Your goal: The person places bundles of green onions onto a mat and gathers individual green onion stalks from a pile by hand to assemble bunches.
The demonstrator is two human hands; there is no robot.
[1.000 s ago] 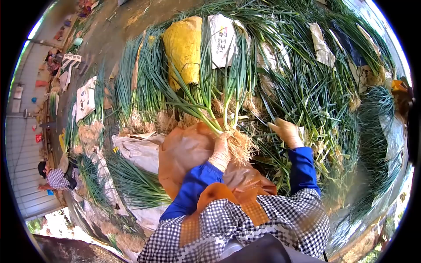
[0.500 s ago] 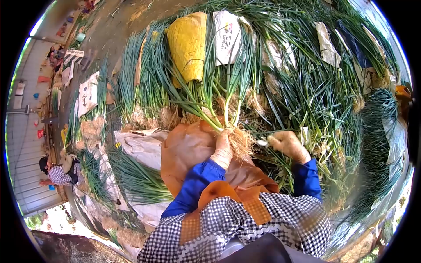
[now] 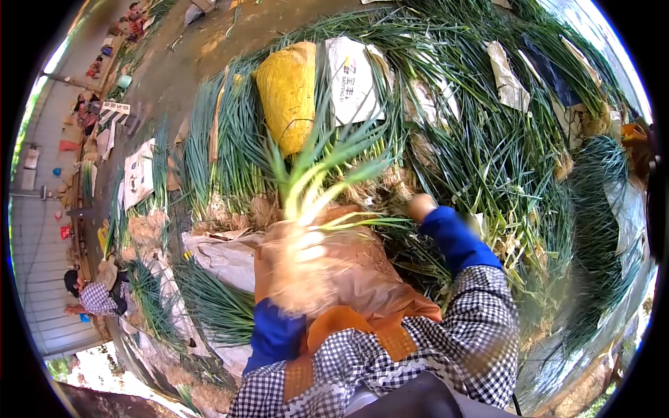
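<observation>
My left hand (image 3: 308, 245), smeared by motion, grips a bunch of green onions (image 3: 311, 191) above my lap. The green leaves fan out away from me, and the blurred roots (image 3: 301, 282) hang toward my body. Under the bunch spreads a brown apron (image 3: 352, 254). My right hand (image 3: 420, 207) reaches forward to the edge of the heaped green onions (image 3: 481, 150). Only the back of that hand shows; its fingers are hidden.
A yellow sack (image 3: 287, 94) and a white printed sack (image 3: 352, 80) lie over the onions ahead. Rows of rooted onions (image 3: 233, 164) stand at left, with a loose bundle (image 3: 216, 299) on pale sacking below. A person (image 3: 97, 296) sits at far left.
My left hand has swung the bunch left and toward my body. My right hand has moved left and forward, away from where a small pale thing showed at its fingertips.
</observation>
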